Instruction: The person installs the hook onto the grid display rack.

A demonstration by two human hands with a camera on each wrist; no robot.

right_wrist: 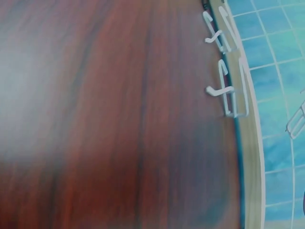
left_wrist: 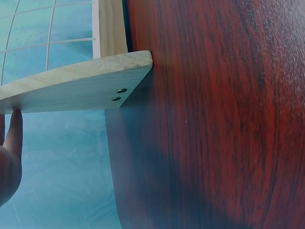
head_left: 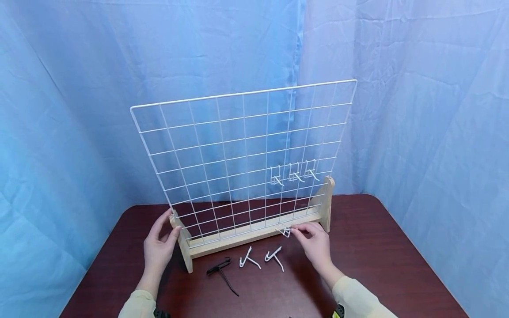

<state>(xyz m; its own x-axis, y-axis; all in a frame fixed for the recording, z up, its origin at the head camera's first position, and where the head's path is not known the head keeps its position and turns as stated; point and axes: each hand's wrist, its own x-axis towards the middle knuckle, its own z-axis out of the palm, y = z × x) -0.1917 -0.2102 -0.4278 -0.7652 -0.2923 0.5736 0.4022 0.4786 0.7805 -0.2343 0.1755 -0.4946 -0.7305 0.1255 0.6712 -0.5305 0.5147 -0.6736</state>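
A white wire grid panel [head_left: 230,145] leans back in a pale wooden stand [head_left: 254,235]. My left hand [head_left: 158,249] grips the upper part of the stand's left end piece [left_wrist: 86,83], thumb on the near side. Between my right thumb and fingers a white wire hook [head_left: 285,231] is pinched just before the stand's base bar; my right hand [head_left: 316,245] is mostly outside the right wrist view. Three white hooks, including the middle hook [head_left: 295,173], hang on the grid's lower right. On the table lie two more white hooks, one left [head_left: 249,259] and one right [head_left: 275,257].
A black hook [head_left: 222,274] with a long prong lies left of the loose white hooks. Everything stands on a dark red-brown wooden table [head_left: 370,247]. Blue cloth [head_left: 222,48] hangs behind and on both sides.
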